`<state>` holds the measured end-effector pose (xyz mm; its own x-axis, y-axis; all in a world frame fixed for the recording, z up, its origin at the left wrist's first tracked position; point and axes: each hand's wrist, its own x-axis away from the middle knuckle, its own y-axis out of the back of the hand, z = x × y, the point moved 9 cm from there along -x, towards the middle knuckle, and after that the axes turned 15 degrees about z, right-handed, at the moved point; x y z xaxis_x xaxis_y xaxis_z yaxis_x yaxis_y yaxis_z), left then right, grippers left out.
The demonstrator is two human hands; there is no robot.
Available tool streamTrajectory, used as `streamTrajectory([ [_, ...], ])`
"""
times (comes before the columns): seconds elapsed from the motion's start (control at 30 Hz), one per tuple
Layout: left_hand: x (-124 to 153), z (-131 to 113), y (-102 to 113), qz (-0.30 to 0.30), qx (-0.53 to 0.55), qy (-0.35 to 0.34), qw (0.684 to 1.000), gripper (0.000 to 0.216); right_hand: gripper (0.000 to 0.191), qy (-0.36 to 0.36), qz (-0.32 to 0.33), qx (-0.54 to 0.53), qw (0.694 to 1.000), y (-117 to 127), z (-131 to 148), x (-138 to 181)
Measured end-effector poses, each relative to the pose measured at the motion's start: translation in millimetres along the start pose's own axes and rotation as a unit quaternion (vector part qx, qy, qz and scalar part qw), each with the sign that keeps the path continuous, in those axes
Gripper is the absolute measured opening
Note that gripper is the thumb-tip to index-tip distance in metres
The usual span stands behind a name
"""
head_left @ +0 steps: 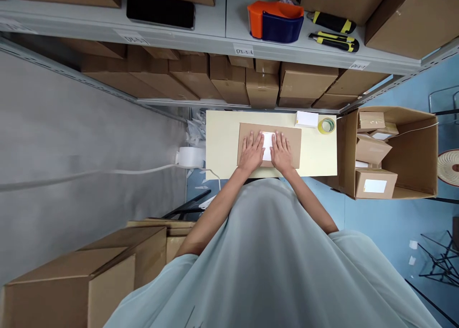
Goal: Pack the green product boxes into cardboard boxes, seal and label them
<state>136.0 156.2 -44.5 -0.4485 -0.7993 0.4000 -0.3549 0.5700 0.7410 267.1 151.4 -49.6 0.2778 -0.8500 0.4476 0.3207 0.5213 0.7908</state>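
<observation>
Left hand [252,151] and right hand [281,152] lie flat, gripping nothing, over opposite edges of the white label [267,146] on the cardboard box [296,144] mid-way along the cream table [222,144], seemingly to press the label evenly.

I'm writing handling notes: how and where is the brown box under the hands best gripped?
Likely by the two short ends of the brown box, one hand from each side: it lies flat, longer from left to right, with both ends mostly uncovered. The left hand and right hand rest on top, flanking the white label, so each could shift outward.
</observation>
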Motion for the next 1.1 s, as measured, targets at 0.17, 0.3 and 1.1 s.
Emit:
streamTrajectory([
  [0.17, -0.1, 4.8, 3.0, 0.008, -0.012, -0.021, 1.0, 0.071, 0.066, 0.039, 0.018, -0.008, 0.999, 6.2, 3.1, -3.4],
  [0.3, 20.8, 6.4, -9.0, 0.03, -0.039, -0.061, 0.997, 0.07, 0.063, 0.074, 0.042, 0.014, 0.996, -4.4, 8.2, 18.9],
  [1.1, -11.4, 9.6, 9.9, -0.006, -0.048, -0.06, 0.997, 0.07, 0.07, 0.012, -0.002, 0.071, 0.997, 2.3, 1.9, -35.6],
])
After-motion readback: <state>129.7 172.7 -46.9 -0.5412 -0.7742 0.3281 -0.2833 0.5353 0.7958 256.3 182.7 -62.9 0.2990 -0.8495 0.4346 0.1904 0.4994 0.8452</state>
